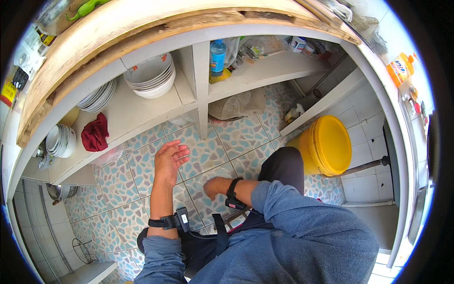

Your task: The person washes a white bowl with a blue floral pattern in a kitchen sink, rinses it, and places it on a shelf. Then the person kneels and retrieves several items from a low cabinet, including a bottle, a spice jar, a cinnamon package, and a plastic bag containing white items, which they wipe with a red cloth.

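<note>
My left hand (172,159) is raised in front of the shelf with its palm turned to the right. Its fingers are a little bent and apart, and nothing lies in them. Closest to it on the shelf is a crumpled dark red cloth (95,134). My right hand (214,187) hangs low over the patterned floor tiles (191,156), back towards me, its fingers mostly hidden. Up on the shelf stands a stack of large white bowls (152,78). Stacked plates (99,96) and smaller bowls (62,140) stand further left.
A lidded yellow bucket (330,145) stands by my right knee. A white upright (201,88) divides the cabinet; a blue bottle (217,58) sits just right of it. Above runs the rough edge of a wooden board (198,17). A wire stand (83,250) is at lower left.
</note>
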Tool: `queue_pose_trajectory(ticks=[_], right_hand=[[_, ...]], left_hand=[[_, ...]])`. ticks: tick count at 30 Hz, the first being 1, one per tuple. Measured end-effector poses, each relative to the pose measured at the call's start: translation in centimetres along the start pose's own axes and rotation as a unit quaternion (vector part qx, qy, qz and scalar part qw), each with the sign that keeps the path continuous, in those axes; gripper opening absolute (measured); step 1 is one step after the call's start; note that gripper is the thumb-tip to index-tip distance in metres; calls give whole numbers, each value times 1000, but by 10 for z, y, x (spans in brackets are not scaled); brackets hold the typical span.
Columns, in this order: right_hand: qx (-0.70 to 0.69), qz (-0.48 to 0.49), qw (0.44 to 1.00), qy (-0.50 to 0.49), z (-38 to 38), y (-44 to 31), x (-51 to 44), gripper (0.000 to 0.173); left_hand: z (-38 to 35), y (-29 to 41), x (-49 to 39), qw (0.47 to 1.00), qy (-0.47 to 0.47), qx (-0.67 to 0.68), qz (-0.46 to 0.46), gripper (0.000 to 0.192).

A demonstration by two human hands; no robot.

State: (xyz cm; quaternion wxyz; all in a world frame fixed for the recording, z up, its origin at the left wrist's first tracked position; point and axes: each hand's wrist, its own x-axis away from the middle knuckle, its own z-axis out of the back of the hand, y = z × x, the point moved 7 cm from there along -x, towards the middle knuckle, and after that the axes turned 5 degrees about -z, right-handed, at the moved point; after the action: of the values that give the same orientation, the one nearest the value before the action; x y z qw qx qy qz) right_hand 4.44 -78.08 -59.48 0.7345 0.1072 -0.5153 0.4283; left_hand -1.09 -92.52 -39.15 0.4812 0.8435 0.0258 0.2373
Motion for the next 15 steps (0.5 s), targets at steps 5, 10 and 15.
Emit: queue_pose_trajectory(ticks=[5,10,15], right_hand=[[-29,-36,988,145,57,26,12,35],[74,127,989,-18,-13,-3,-21,28],[-196,51,954,-219,-174,-9,-13,33]], left_hand=[[-11,4,10,1000,-2,-28,-14,24],[-25,1,25,999,3,-41,-21,24],[-36,-1,31,998,10,-63,-10,24]])
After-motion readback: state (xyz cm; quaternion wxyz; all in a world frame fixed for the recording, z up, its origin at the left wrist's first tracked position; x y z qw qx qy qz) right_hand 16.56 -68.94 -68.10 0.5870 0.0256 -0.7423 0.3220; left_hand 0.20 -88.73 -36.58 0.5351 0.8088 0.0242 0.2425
